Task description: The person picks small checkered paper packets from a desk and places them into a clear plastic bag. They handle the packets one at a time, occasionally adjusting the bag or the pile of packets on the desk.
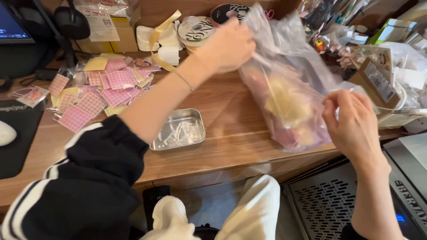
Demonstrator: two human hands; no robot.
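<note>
With our left hand (pixel 229 46) closed on the clear plastic bag's (pixel 284 89) top and our right hand (pixel 353 124) pinching its edge above the tabletop (pixel 227 120), we likely need steady, opposed pulling.

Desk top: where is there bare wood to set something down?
Bare wood shows between the metal tray and the clear bag, and along the front edge below the tray. The pink packets on the left and the back clutter crowd the rest.
</note>
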